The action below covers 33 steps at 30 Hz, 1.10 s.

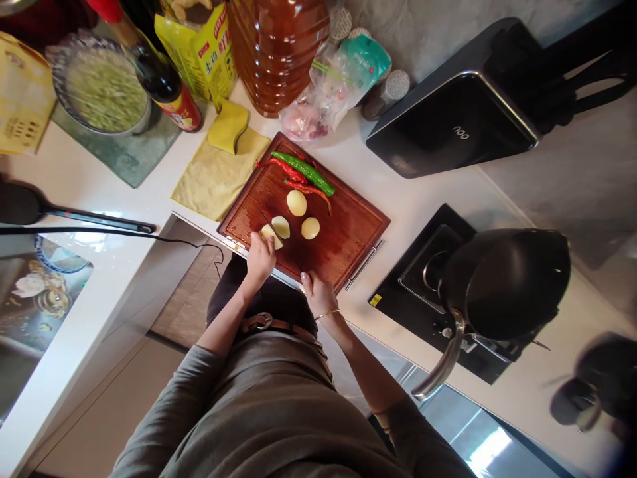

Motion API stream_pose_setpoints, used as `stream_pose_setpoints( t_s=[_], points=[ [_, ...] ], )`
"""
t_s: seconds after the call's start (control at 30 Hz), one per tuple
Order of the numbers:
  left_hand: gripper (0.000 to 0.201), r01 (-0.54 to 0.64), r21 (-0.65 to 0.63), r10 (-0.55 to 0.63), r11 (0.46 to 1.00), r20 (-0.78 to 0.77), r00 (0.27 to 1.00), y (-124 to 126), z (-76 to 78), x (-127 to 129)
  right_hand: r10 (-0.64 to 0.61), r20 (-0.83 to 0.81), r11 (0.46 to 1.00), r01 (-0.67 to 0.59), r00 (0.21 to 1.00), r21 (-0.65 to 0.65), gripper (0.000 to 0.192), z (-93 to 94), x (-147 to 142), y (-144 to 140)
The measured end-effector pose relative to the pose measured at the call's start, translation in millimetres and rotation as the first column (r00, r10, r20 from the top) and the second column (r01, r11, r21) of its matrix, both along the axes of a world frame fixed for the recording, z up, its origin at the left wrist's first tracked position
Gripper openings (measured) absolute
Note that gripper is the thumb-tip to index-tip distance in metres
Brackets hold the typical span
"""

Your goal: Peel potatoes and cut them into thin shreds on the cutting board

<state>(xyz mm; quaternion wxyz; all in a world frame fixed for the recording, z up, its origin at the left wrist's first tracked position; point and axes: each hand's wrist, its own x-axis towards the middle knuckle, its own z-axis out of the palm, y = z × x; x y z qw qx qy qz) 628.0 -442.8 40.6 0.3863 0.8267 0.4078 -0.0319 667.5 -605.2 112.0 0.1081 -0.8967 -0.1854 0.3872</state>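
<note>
We're mid-cut: left hand pins a halved potato at the near-left corner of the cutting board. Right hand closed on the knife handle, seemingly. Next slice needs fingertips clear of the blade.

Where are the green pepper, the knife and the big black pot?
green pepper point(304, 170), head view, middle of its long body.
knife point(271, 224), head view, the thin blade beside the cut potato.
black pot point(517, 282), head view, its dark side wall.
</note>
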Motion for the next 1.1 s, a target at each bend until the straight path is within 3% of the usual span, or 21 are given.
stream_pose_setpoints(
  t_s=[0.17,0.5,0.8,1.1],
  points=[
    [0.042,0.010,0.008,-0.010,1.000,0.015,1.000,-0.2,1.2,0.5,0.033,-0.010,0.999,-0.034,0.999,-0.031,0.041,-2.9,3.8,4.8],
    [0.044,0.007,0.012,-0.007,1.000,-0.019,1.000,0.1,2.6,2.1,0.048,0.026,0.998,-0.046,0.999,-0.047,0.043,-41.8,9.0,16.0],
    [0.043,0.007,0.032,-0.008,0.999,0.026,1.000,0.2,-1.3,0.5,-0.021,0.034,0.998,0.018,0.999,0.063,0.044,-14.1,2.7,9.3],
    [0.045,0.011,0.026,-0.011,1.000,0.016,1.000,0.1,0.4,1.1,-0.021,0.013,0.999,0.020,1.000,0.025,0.042,-0.4,-0.9,1.6]
  ],
)
